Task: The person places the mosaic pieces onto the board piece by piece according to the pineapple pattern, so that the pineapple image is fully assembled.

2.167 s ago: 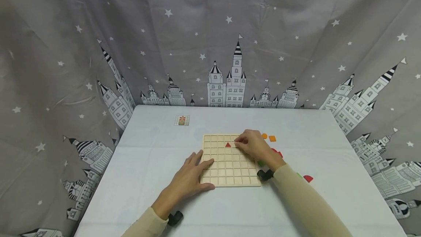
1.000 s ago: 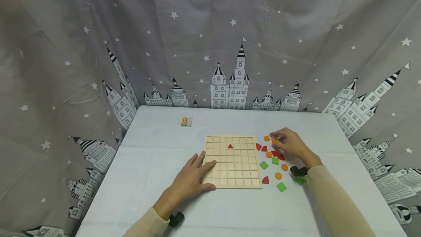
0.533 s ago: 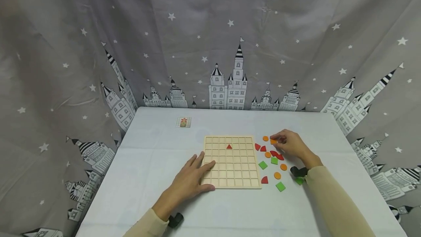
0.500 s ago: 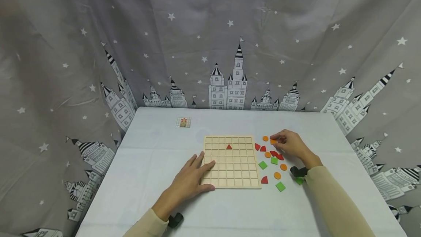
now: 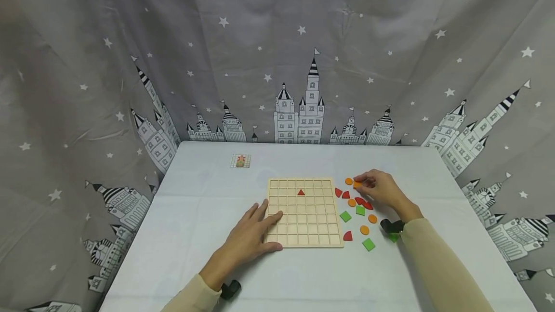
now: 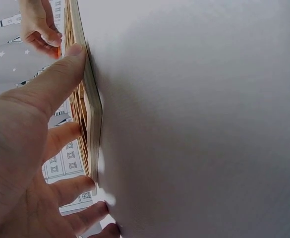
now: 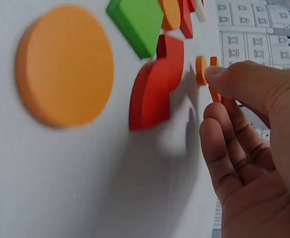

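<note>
My left hand (image 5: 244, 237) rests with spread fingers at the left edge of a wooden grid board (image 5: 309, 229); in the left wrist view its thumb (image 6: 60, 74) lies along the board's side. One red triangle tile (image 5: 301, 192) sits in a cell of the second row from the top. To the right of the board, my right hand (image 5: 383, 191) pinches an orange square tile (image 5: 357, 184) between thumb and fingers. The right wrist view shows this orange tile (image 7: 214, 91) edge-on, partly covered by the thumb. An orange round tile (image 5: 349, 181) lies just left of it.
Red quarter-circle tiles (image 5: 348, 236), green squares (image 5: 368, 244) and orange discs (image 5: 364, 230) lie scattered on the white table right of the board. A small pattern card (image 5: 240, 161) lies at the back left. A grey castle-print curtain (image 5: 243, 61) hangs behind.
My right hand has left the board beside the red triangle, moved right to the loose tiles, and taken hold of the orange square, which has shifted slightly left. The left hand stays put.
</note>
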`<state>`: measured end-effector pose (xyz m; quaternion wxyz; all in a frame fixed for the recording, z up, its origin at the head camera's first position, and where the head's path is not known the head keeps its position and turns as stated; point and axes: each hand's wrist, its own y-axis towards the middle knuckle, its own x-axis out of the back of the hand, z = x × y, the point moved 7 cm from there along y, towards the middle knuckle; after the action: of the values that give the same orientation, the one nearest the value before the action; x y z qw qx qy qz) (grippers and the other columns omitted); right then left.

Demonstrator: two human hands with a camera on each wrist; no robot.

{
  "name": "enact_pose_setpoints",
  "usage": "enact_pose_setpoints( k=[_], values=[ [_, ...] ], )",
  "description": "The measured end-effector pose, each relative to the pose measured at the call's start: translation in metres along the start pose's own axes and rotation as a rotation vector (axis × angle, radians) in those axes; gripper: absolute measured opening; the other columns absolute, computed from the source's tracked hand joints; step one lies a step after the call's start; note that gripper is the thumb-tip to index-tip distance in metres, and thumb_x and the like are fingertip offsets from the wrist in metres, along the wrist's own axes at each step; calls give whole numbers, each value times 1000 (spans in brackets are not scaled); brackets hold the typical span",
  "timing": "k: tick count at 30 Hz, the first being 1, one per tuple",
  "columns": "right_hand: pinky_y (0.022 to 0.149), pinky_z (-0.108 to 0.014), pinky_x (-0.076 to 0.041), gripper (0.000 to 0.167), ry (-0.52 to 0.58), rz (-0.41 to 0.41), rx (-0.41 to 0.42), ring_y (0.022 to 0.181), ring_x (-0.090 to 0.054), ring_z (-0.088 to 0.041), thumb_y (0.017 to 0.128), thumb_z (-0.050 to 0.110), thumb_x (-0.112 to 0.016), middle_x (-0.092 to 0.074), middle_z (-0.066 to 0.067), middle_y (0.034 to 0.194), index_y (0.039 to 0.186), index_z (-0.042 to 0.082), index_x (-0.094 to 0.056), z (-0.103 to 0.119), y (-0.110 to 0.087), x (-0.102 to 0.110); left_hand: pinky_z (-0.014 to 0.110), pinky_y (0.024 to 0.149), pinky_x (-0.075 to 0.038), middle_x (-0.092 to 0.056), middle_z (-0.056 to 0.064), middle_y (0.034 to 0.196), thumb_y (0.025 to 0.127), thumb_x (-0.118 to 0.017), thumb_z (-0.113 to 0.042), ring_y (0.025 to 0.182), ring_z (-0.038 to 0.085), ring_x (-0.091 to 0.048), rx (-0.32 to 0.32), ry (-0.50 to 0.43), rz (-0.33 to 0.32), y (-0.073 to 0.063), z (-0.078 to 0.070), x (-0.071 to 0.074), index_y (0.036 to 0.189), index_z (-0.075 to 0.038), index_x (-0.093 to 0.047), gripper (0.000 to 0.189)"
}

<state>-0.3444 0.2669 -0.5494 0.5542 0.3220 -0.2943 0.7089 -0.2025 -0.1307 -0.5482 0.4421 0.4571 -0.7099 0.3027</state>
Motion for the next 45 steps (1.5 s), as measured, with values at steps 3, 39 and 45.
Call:
enact_pose_setpoints(
  k=[3,39,45],
  values=[
    [102,-40,-65,34,15,-14,16,109,-70,-27,106,19,-89,-80,-15,130,138,9,-85,8,-1,0,72,136,-43,-38,29,187,92,-95,-58,170,61,-40,1,-2,-3,0,0,1,169,-26,-65,88],
    [88,-24,-65,10,88,49,379,99,-78,-12,100,11,-93,-82,-3,113,110,14,-90,119,-1,-79,73,134,-45,-38,28,187,92,-96,-60,170,60,-40,16,-10,0,-2,-2,3,169,-26,-65,90],
    [88,-23,-66,9,89,61,427,100,-78,-12,101,9,-92,-82,-4,114,110,11,-91,129,-1,-92,74,134,-45,-38,29,187,92,-96,-60,170,61,-41,16,-6,-2,-2,-2,3,168,-25,-65,90]
  ],
)
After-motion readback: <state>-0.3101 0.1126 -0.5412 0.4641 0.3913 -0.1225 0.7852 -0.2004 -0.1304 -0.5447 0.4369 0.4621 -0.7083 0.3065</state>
